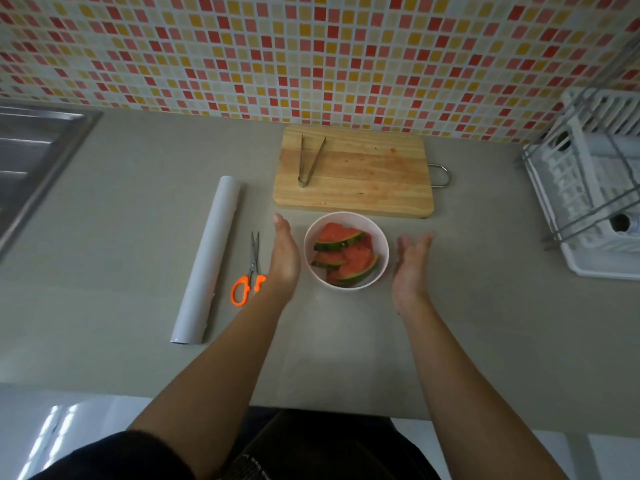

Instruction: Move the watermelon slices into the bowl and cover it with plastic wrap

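Nearest to us, at the bottom edge, a dark garment carries a strip of small white lettering too blurred for us to read. Above it our two bare forearms reach out over the smooth, matte grey countertop. Our left hand is flat and wide, fingers straight and together, holding nothing, just beside the left rim of the round white bowl. Our right hand is also wide and empty, fingers loosely spread, palm turned toward the bowl's right side, slightly apart from it. The red watermelon slices with striped green rind lie piled inside the bowl. Whether film already covers the bowl we cannot tell.

Left of our left wrist lie steel scissors with orange plastic handles, partly hidden by the arm, and beyond them a long white roll of plastic wrap, a glossy cylinder.

Behind the bowl sits a rectangular pale wooden cutting board, stained pink, with a wire loop handle at its right end. Thin metal tongs rest on it. Farther back rises a glossy wall of small red, orange and cream mosaic tiles.
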The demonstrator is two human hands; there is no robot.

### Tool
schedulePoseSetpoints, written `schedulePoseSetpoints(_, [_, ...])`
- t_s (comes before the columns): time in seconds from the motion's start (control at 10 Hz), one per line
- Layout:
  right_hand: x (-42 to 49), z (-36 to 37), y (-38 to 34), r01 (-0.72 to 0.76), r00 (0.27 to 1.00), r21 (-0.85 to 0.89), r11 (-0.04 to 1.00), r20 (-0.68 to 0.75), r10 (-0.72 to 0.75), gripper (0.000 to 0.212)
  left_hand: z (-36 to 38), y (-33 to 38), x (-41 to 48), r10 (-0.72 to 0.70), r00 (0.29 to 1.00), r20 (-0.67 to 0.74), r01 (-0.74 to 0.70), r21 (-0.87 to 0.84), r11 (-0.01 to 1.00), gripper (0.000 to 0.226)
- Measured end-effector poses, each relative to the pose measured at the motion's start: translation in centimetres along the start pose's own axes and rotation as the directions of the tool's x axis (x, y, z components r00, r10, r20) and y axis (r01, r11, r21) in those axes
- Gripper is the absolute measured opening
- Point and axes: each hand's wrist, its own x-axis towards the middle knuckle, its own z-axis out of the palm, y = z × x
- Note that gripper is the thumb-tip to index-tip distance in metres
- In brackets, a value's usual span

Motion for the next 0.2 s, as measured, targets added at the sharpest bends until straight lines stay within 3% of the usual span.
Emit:
schedulePoseSetpoints(0.1, [1.0, 0.0, -2.5, 0.12, 0.992, 0.055, 0.991, -0.037, -0.118, 0.067, -0.4, 3.0, 1.0, 0.114, 0.993, -0.037, -0.112, 0.057, 0.992, 0.074])
schedulePoseSetpoints(0.2, [1.6, 1.6, -7.0, 0.259, 0.964, -0.022, 0.966, 0.063, -0.257, 0.058, -0.1, 8.3, 1.8, 0.24, 0.965, 0.105, -0.259, 0.226, 0.939, 0.07])
